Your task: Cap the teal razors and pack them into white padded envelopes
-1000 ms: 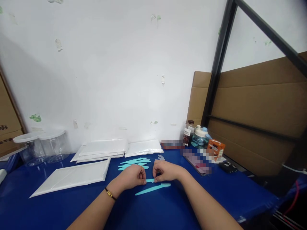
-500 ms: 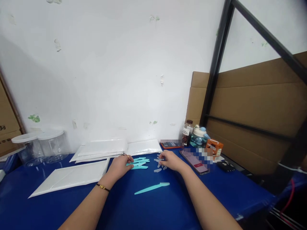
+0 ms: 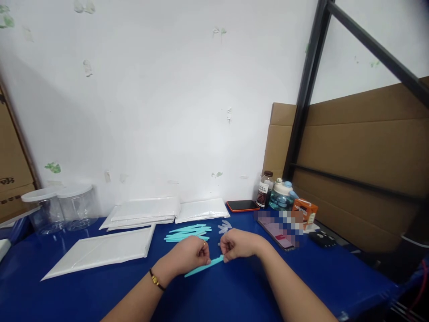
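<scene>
My left hand (image 3: 189,257) is closed in a pinch on a teal plastic stick (image 3: 201,267), which slants down to the left just above the blue table (image 3: 217,299). My right hand (image 3: 239,245) is closed too, its fingertips pinching the stick's right end. The fingers hide whatever else they may hold. A gold bracelet sits on my left wrist. Just beyond my hands lie a pile of teal sticks (image 3: 189,232) and several small clear caps (image 3: 224,227).
White padded envelopes (image 3: 100,250) lie at the left and in a stack (image 3: 147,210) by the wall. Clear plastic jars (image 3: 60,208) stand far left. A phone (image 3: 243,205), bottles (image 3: 279,194), an orange box (image 3: 303,210) and cardboard (image 3: 362,152) are at the right.
Both hands came back from the stick pile and the clear caps toward me and met over the near table. A teal stick is now pinched between them.
</scene>
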{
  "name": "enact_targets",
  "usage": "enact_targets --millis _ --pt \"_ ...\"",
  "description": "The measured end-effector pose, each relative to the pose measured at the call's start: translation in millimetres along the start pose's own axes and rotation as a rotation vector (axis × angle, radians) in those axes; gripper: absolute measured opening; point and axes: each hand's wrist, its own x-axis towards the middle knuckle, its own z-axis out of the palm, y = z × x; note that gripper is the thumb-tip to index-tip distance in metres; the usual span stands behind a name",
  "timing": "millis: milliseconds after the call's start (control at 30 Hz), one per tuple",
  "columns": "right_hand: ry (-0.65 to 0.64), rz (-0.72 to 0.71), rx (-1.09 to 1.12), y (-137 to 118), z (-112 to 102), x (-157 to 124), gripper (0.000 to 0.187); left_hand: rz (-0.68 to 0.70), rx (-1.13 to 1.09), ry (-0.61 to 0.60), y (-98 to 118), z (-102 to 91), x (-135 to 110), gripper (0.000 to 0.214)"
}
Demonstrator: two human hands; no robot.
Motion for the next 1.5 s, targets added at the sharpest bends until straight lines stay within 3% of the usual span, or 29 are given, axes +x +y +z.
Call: enact_targets --millis 100,233,433,533,667,833,967,1100,1500 --pt "0.093 -0.036 0.073 0 0 1 0.018 -0.015 -0.017 0.014 -5 -2.7 1 0.021" --pt "0.092 -0.029 0.161 8 -6 -3 0.019 -0.037 -0.02 -0.021 -12 -13.3 -3 0.021" --pt "0.452 0.098 0.067 29 -21 -9 0.01 -0.094 -0.064 0.039 -32 -31.2 -10 0.022" --pt "0.537 0.038 -0.027 28 -19 -6 0.01 -0.077 -0.154 0.038 -36 -33.4 -11 0.023" --pt "0.416 -0.078 -0.09 19 -7 4 0.011 -0.078 -0.23 0.055 -36 -32.5 -11 0.023" --pt "0.321 -0.048 -0.106 19 4 13 0.009 -0.097 -0.236 0.115 -34 -35.0 -13 0.028" --pt "0.44 -0.041 0.159 20 0 13 0.012 -0.054 -0.103 0.22 -31 -38.8 -12 0.031" --pt "0.587 -0.146 0.375 9 -3 11 0.027 -0.041 -0.08 0.215 -27 -41.0 -11 0.033" --pt "0.564 -0.165 0.422 -4 -3 9 0.033 -0.048 -0.084 0.219 -26 -40.1 -13 0.032"
